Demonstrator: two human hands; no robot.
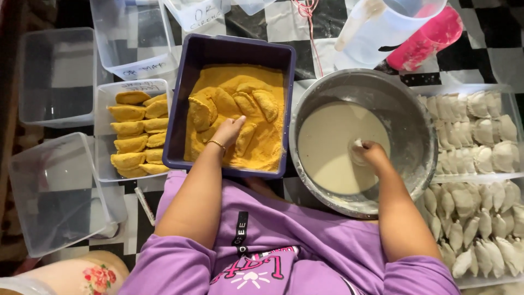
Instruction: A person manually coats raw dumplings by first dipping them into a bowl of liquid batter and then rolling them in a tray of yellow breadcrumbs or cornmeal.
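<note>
My left hand (227, 131) rests in the purple tub (229, 48) of orange crumbs, fingers laid on a crumb-coated half-moon pastry (244, 139); several more coated pastries (256, 101) lie in the crumbs beyond it. My right hand (371, 153) is in the metal bowl (412, 125) of pale batter (325, 147), fingertips closed on a raw pastry (357, 147) dipped at the surface.
A clear container (103, 93) of finished coated pastries (134, 136) sits left of the tub. Trays of raw white pastries (480, 142) fill the right side. Empty clear tubs (54, 191) stand at left. A clear jug (382, 33) and pink cup (428, 38) stand behind the bowl.
</note>
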